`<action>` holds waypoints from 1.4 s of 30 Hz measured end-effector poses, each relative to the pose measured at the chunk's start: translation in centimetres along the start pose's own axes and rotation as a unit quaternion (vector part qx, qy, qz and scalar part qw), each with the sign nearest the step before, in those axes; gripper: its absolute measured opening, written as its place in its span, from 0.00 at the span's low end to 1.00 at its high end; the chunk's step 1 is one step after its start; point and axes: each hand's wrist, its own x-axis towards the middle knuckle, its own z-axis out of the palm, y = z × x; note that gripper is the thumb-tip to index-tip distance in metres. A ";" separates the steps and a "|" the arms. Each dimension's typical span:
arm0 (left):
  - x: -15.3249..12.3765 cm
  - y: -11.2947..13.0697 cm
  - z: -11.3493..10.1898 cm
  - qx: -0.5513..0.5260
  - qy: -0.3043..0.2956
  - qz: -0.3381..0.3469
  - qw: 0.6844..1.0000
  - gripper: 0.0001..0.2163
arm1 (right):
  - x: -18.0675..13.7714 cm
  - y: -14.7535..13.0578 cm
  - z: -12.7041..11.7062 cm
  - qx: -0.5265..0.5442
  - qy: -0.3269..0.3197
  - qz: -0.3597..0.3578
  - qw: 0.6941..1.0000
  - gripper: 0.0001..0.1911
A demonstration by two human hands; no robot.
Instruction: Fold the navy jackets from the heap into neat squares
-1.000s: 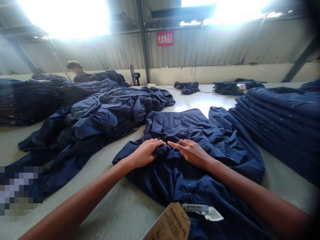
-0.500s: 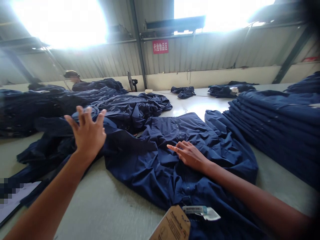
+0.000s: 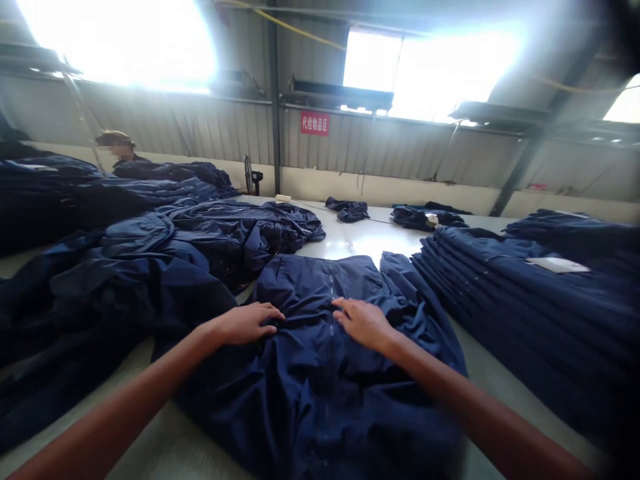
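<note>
A navy blue jacket [image 3: 295, 373] lies spread on the table in front of me, its front zipper [image 3: 331, 333] running up the middle. My left hand [image 3: 253, 323] rests on the left part of the jacket, fingers stretched forward and thumb apart, holding nothing. On the other side of the zipper, my right hand [image 3: 364, 324] lies on the fabric with its fingers slightly bent and apart; its fingertips come close to the zipper. Wrinkles cross the cloth around both hands.
Loose navy garments [image 3: 150, 267] are heaped on the left, with a larger pile [image 3: 60, 193] behind. A folded stack of garments [image 3: 500, 293] stands on the right with a white card [image 3: 559, 265] on it. Beyond are a fan [image 3: 251, 177] and a person [image 3: 117, 147].
My left hand has come down from above the left garments onto the jacket. The right hand stays on the jacket, now beside the zipper. The jacket's tags are out of sight, and my view has shifted.
</note>
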 end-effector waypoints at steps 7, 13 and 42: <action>7.2 0.5 -1.8 0.078 0.171 -0.175 0.966 0.22 | 3.2 8.4 1.0 -0.096 0.001 0.150 0.984 0.27; 9.3 -0.2 2.5 0.035 0.131 -0.143 0.980 0.24 | 1.5 10.0 1.8 -0.131 -0.013 0.138 0.982 0.25; 16.5 -4.3 0.3 -0.037 0.452 -0.056 0.889 0.08 | 8.1 16.5 2.8 0.035 0.365 0.186 0.911 0.16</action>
